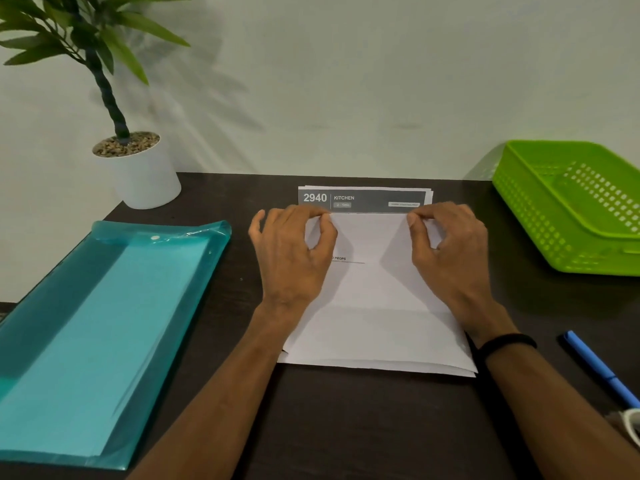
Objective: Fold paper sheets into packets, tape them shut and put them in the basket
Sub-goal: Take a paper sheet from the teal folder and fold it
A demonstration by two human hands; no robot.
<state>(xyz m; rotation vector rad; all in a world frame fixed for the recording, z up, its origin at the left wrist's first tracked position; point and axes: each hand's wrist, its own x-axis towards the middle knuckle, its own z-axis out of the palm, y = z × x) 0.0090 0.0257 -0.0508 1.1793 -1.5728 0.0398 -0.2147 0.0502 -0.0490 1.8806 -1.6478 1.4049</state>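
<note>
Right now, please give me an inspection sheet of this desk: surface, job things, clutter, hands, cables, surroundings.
Surface: dark wooden desk, set against a pale wall.
Job's things: stack of white paper sheets, its near part folded up toward a printed grey header reading 2940 KITCHEN; green plastic basket at the far right, nothing visible inside; tape roll cut off by the right edge.
Clutter: teal plastic folder at the left; blue pen at the right.
Hands: left hand and right hand each pinch the folded edge of the paper.
Cables: nothing seen.
Surroundings: potted plant in a white pot, far left.
</note>
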